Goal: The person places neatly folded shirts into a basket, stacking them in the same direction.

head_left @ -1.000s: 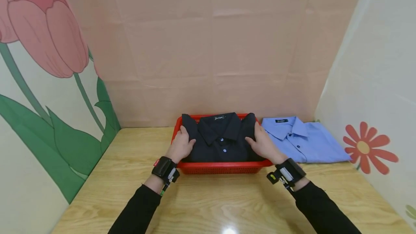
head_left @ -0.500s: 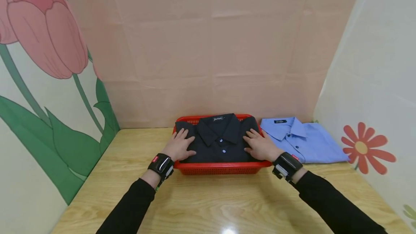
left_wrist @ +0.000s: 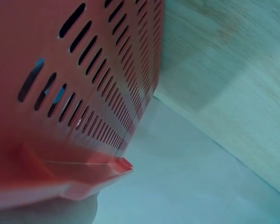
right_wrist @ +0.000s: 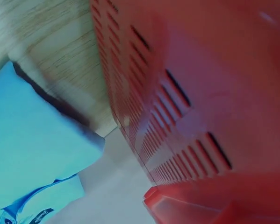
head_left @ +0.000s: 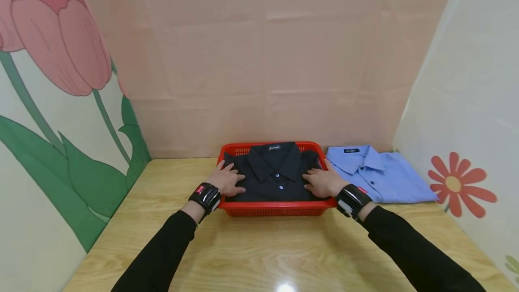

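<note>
A folded black collared shirt [head_left: 269,186] lies in the red plastic basket [head_left: 275,211], collar toward the back. My left hand [head_left: 225,180] reaches over the basket's left rim, its fingers spread on the shirt's left side. Mirroring it, my right hand [head_left: 323,182] rests across the right rim with extended fingers on the shirt's other side. The left wrist view shows the slotted outer wall of the basket [left_wrist: 97,79], and only a sliver of the hand below the rim. In the right wrist view the opposite basket wall [right_wrist: 177,112] fills much of the frame, the fingers hidden.
A folded light blue shirt [head_left: 389,179] lies on the wooden table [head_left: 259,247] just right of the basket. Behind the table's back edge rises a pinkish covering [head_left: 263,66]. Flower-printed panels [head_left: 454,102] flank both sides.
The black shirt's shoulders, raised near the rim and held at the sides earlier, have sunk lower into the basket. Both hands have loosened and spread their fingers over it.
</note>
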The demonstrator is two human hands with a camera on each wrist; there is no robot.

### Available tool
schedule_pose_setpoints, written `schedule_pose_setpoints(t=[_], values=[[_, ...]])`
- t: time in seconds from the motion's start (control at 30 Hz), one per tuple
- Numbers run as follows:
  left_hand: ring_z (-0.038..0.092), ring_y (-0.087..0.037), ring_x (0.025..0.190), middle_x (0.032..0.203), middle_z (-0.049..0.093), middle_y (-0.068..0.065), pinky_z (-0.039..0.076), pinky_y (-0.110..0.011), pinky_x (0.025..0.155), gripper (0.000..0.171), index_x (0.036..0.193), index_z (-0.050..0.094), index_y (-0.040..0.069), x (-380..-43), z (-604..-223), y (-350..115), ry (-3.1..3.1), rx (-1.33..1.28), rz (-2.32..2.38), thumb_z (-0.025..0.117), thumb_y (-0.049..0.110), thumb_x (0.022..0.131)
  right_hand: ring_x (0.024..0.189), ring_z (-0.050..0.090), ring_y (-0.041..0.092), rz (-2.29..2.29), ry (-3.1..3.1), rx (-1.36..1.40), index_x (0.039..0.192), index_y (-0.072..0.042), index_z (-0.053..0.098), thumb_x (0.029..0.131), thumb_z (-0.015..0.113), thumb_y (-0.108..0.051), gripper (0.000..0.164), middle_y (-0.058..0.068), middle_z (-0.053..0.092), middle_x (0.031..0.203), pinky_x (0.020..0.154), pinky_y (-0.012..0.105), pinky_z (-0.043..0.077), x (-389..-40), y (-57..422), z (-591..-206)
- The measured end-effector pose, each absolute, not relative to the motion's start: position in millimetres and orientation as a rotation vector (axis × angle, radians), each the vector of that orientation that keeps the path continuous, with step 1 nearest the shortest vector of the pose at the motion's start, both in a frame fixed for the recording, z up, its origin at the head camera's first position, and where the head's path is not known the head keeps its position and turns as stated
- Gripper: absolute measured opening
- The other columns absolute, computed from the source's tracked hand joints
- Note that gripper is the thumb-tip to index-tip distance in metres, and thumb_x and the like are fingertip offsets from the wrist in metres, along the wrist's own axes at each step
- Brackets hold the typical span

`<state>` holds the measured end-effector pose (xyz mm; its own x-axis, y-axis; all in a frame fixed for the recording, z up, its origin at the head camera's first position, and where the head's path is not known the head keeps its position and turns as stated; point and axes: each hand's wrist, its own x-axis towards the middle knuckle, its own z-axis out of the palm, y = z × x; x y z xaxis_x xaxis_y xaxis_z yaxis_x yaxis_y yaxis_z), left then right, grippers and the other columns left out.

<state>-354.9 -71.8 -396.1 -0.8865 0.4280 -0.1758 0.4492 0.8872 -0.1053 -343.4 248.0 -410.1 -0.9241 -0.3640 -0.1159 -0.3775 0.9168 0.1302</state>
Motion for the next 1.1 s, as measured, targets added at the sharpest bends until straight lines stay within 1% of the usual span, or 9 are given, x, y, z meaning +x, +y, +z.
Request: schedule_pose_setpoints(t=[0.13,0.3,0.4,0.47,0.57,0.63,0.7,0.93,1.1], values=[[0.025,-0.027,0.149,0.15,0.048,-0.002,0.005,-0.05,0.122,0.053,0.143,0.052,0.027,-356,-399,-72,2.911,0.688,-0.2,0.054,0.052,0.096,0.136,0.045,0.036,0.232,2.986,-0.617,0.137,-0.008,0.057,0.099,0.056,-0.03,0.045,0.017,0.054,0.142,0.115,0.066,0.009,-344,249,-411],[0.026,-0.029,0.149,0.146,0.052,-0.004,0.006,-0.05,0.122,0.051,0.139,0.058,0.024,-351,-401,-73,2.956,0.707,-0.121,0.057,0.049,0.095,0.135,0.044,0.042,0.161,3.089,-0.767,0.13,-0.002,0.061,0.094,0.062,-0.016,0.039,0.023,0.055,0.138,0.111,0.068,0.02,-335,258,-409],[0.03,-0.03,0.146,0.14,0.058,-0.005,0.01,-0.05,0.122,0.047,0.134,0.062,0.02,-342,-396,-70,2.987,0.718,-0.023,0.058,0.047,0.096,0.136,0.041,0.045,0.131,3.177,-0.803,0.127,0.001,0.062,0.091,0.066,-0.014,0.04,0.027,0.052,0.138,0.109,0.069,0.024,-327,261,-407],[0.039,-0.031,0.142,0.135,0.062,-0.004,0.017,-0.05,0.121,0.046,0.131,0.064,0.016,-336,-392,-67,2.998,0.749,0.074,0.055,0.046,0.097,0.137,0.039,0.045,0.121,3.215,-0.791,0.127,0.002,0.062,0.09,0.068,-0.015,0.042,0.028,0.05,0.14,0.109,0.069,0.024,-322,263,-407],[0.054,-0.027,0.129,0.129,0.066,-0.003,0.033,-0.048,0.114,0.049,0.132,0.064,0.014,-327,-386,-62,2.943,0.768,0.274,0.049,0.049,0.1,0.138,0.038,0.045,0.121,3.221,-0.776,0.126,0.001,0.063,0.091,0.068,-0.019,0.041,0.029,0.05,0.14,0.109,0.069,0.024,-320,264,-407],[0.06,-0.024,0.121,0.126,0.068,-0.002,0.042,-0.046,0.107,0.053,0.133,0.063,0.014,-323,-386,-60,2.882,0.764,0.372,0.045,0.052,0.1,0.139,0.037,0.044,0.123,3.198,-0.766,0.126,0.0,0.064,0.092,0.066,-0.022,0.04,0.028,0.051,0.14,0.109,0.069,0.023,-321,264,-407],[0.063,-0.021,0.116,0.125,0.068,-0.002,0.047,-0.045,0.103,0.056,0.134,0.062,0.015,-321,-387,-58,2.827,0.734,0.428,0.043,0.055,0.1,0.139,0.038,0.044,0.128,3.169,-0.762,0.124,-0.001,0.066,0.093,0.064,-0.024,0.039,0.027,0.053,0.138,0.109,0.069,0.023,-323,263,-407],[0.062,-0.02,0.118,0.126,0.067,-0.002,0.046,-0.044,0.104,0.059,0.132,0.064,0.015,-322,-398,-59,2.786,0.677,0.409,0.041,0.058,0.1,0.138,0.039,0.042,0.116,3.124,-0.765,0.123,-0.002,0.067,0.096,0.061,-0.026,0.037,0.025,0.056,0.136,0.109,0.071,0.02,-336,266,-413],[0.061,-0.022,0.12,0.129,0.066,-0.004,0.045,-0.045,0.105,0.06,0.134,0.062,0.014,-325,-400,-59,2.782,0.642,0.443,0.04,0.058,0.1,0.137,0.04,0.044,-0.078,3.146,-0.814,0.121,0.0,0.067,0.096,0.061,-0.022,0.034,0.025,0.058,0.133,0.109,0.072,0.017,-344,270,-415]])
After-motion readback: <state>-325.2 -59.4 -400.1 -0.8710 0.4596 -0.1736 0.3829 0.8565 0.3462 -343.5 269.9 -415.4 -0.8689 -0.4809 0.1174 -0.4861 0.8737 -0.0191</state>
